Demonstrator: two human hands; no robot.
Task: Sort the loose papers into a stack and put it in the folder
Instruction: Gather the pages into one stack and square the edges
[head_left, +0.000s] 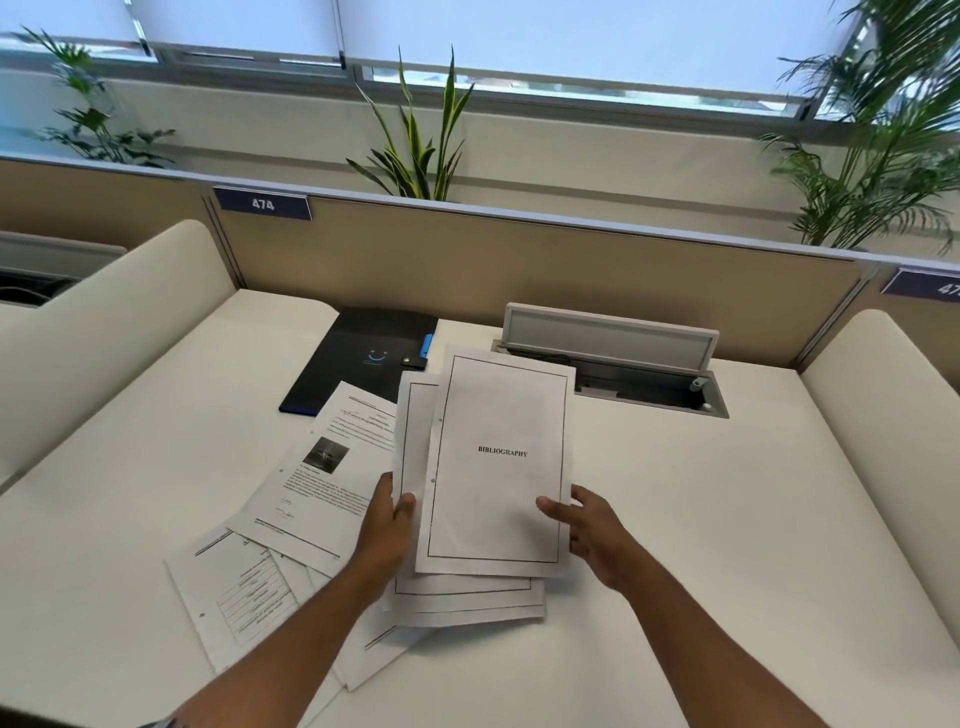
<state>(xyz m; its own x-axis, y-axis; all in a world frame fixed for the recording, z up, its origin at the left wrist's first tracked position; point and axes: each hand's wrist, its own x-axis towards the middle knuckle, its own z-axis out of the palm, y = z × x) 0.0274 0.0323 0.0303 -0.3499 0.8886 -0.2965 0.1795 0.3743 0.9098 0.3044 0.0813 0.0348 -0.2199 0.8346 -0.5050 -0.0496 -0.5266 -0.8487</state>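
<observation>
You hold a small stack (483, 478) in both hands, just nearer you than the folder (358, 358). Your left hand (387, 525) pinches its left edge, thumb on the face of a sheet; your right hand (582, 525) grips the top page, the one headed BIBLIOGRAPHY, by its lower right edge, thumb on the front. The sheets in the stack are fanned and skewed, not yet square.

More loose sheets (291, 519) lie overlapping on the desk (727, 519), left of the stack and reaching up to touch the folder's near corner. The folder looks closed, flat on the desk beyond them.

To do this step well, square what you have first: loosen both grips a little, stand the sheets on their bottom edge and tap them on the desk until the borders line up. Then lay the stack down flat and add the remaining sheets one at a time, same way up. Keep pressure light, since thin paper creases easily at the thumb. Leave the folder until every sheet is gathered.
</observation>
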